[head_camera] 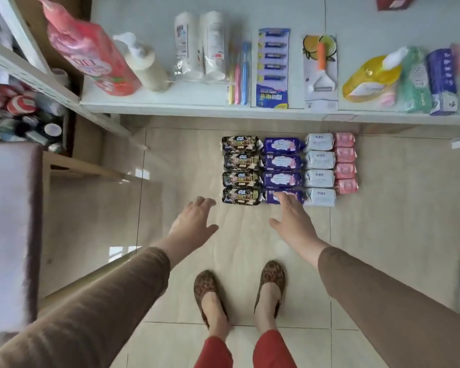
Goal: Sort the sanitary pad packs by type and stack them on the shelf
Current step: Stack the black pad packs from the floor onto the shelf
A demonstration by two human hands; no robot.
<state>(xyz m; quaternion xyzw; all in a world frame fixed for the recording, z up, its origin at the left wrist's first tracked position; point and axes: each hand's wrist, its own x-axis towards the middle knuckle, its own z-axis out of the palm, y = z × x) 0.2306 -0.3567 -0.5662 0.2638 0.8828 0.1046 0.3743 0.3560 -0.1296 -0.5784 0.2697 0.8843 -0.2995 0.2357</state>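
Seen from above, a person stands facing a white shelf (170, 100). On its left end lie a red refill pouch (91, 54) and a cream pump bottle (144, 65); further right are two white wrapped rolls (199, 46), toothbrushes (239, 75), a blue card of razors (272, 67), a peeler on its card (321, 73), a yellow pump bottle (369, 78) and green and blue tissue packs (430, 81). At far left, a lower rack holds cans (21, 112).

The sanitary pad packs lie on the floor just below the shelf edge, in four touching columns: black-and-gold packs (241, 170), purple packs (282, 170), white packs (319, 170), and smaller pink packs (345, 163).

The left hand (194, 221) hovers with fingers spread, holding nothing, near the closest black pack. The right hand (292, 219), fingers straight, reaches over the closest purple pack; contact is unclear.

The floor is pale glossy tile (239, 235). Brown sleeves, red trousers and leopard-print slippers (210, 293) show below.
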